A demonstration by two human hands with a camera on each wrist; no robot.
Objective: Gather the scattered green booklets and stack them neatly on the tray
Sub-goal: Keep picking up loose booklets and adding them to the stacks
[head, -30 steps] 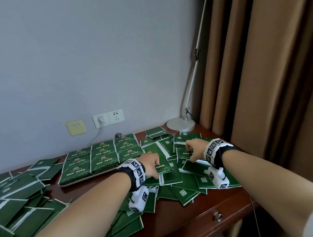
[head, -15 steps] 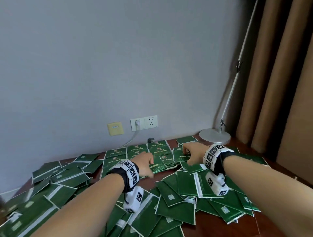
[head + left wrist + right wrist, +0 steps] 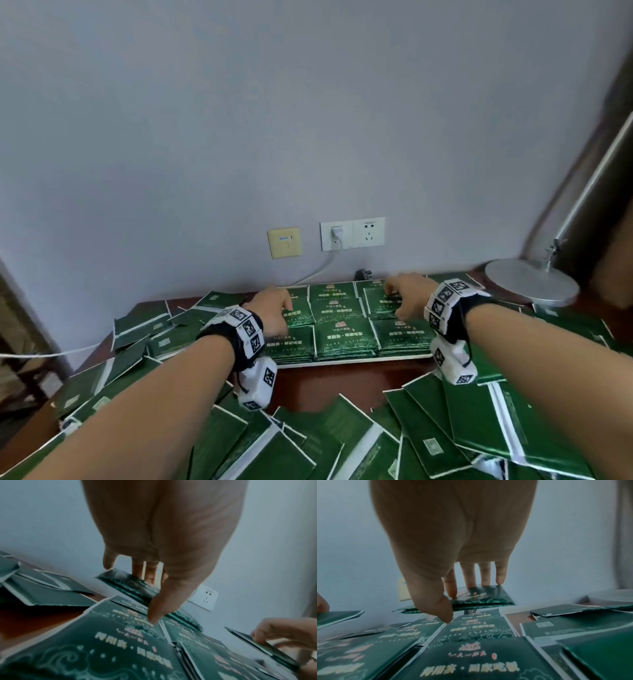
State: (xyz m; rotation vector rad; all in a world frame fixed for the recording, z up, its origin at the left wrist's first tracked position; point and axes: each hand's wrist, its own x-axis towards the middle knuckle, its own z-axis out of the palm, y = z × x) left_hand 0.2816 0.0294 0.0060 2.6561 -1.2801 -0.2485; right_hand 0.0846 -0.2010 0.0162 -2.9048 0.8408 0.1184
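Left hand [image 3: 274, 310] pinching a small booklet bundle [image 3: 130, 586] over the tray's [image 3: 342, 361] left column, thumb below, fingers on top. Right hand [image 3: 407, 294] pinching another bundle [image 3: 481, 596] over the right column, far row. Stacked booklets [image 3: 344, 337] filling the tray edge to edge. Loose booklets [image 3: 428, 428] crowding the desk [image 3: 325, 383]; bare strip lying along the tray's near edge.
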